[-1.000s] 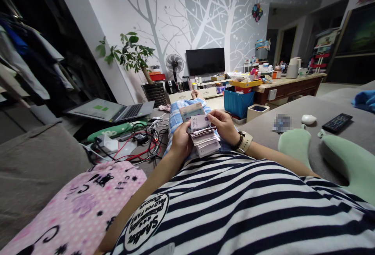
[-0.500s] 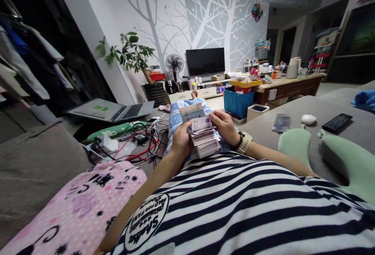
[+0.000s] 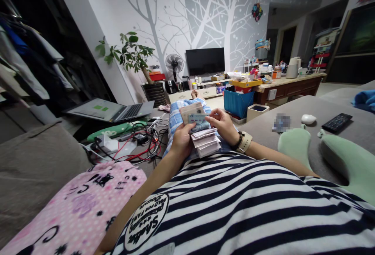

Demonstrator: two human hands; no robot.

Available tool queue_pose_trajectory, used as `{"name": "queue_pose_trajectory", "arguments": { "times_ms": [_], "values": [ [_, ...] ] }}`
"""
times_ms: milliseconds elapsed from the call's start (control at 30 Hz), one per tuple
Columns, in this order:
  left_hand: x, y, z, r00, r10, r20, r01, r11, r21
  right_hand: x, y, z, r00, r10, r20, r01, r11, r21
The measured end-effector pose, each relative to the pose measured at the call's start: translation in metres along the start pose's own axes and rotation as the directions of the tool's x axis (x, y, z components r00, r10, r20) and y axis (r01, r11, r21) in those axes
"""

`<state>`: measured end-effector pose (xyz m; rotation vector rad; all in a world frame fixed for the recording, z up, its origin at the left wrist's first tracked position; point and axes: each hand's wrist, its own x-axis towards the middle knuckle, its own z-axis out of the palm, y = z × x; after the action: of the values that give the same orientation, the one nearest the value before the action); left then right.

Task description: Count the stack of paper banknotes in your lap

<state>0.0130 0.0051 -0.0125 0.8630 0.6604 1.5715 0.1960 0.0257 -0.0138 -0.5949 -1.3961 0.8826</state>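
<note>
A thick booklet-like stack of card-sized leaves [image 3: 205, 144] rests above my lap, its pale lower leaves fanned toward my belly. A light blue printed leaf [image 3: 197, 119] lies on top, and a brownish leaf [image 3: 187, 110] shows behind it; the exact kind is too small to make out. My left hand [image 3: 182, 139] is closed around the left side, thumb pressed on the blue leaf. With thumb and index finger, my right hand [image 3: 221, 124] pinches that leaf's right edge. A watch and a dark bracelet circle the right wrist.
To the left are an open laptop [image 3: 117, 110], tangled cables [image 3: 149, 141] and a pink patterned cloth [image 3: 88, 204]. A green neck pillow [image 3: 336, 153], a remote control [image 3: 336, 123] and a white mouse-like object [image 3: 308, 119] lie on the sofa at right.
The white-and-purple leaf that lay on top is out of sight, and the blue leaf now shows there. My right fingers have shifted slightly down and left.
</note>
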Motion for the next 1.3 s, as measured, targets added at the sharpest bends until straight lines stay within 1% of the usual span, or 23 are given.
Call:
{"name": "queue_pose_trajectory", "arguments": {
  "times_ms": [133,333,433,567,700,900,1033,1167,1300],
  "values": [
    [-0.001,0.001,0.0,1.0,0.0,-0.003,0.0,1.0,0.007,0.002,0.002,-0.003,1.0,0.002,-0.027,-0.004,0.998,-0.056],
    [0.003,-0.001,-0.003,1.0,-0.017,0.007,0.017,1.0,-0.011,0.004,0.005,-0.004,1.0,-0.019,0.021,0.021,0.993,-0.118],
    [0.007,-0.002,-0.003,1.0,-0.016,-0.014,0.015,0.997,-0.079,0.004,0.006,-0.004,0.999,-0.047,0.005,0.047,0.993,-0.111],
    [0.009,-0.003,0.001,0.998,-0.046,-0.036,0.038,0.983,-0.179,0.002,0.003,-0.003,0.996,-0.093,-0.008,0.092,0.99,-0.107],
    [0.007,0.0,0.006,0.997,-0.077,-0.033,0.067,0.972,-0.227,0.001,0.0,-0.001,0.993,-0.12,0.002,0.12,0.99,-0.075],
    [0.004,0.003,0.008,0.995,-0.095,-0.034,0.089,0.984,-0.154,-0.001,-0.003,0.0,0.993,-0.112,0.034,0.113,0.992,-0.055],
    [0.004,0.003,0.005,0.994,-0.108,0.008,0.109,0.989,-0.099,-0.003,-0.007,0.0,0.995,-0.088,0.051,0.091,0.994,-0.052],
    [0.006,0.001,-0.003,0.996,-0.082,0.044,0.084,0.994,-0.065,-0.005,-0.012,0.002,0.997,-0.052,0.061,0.055,0.997,-0.049],
    [0.009,-0.001,-0.009,0.998,-0.045,0.042,0.047,0.998,-0.038,-0.008,-0.014,0.002,0.997,-0.019,0.075,0.022,0.999,-0.033]
  ]
}}
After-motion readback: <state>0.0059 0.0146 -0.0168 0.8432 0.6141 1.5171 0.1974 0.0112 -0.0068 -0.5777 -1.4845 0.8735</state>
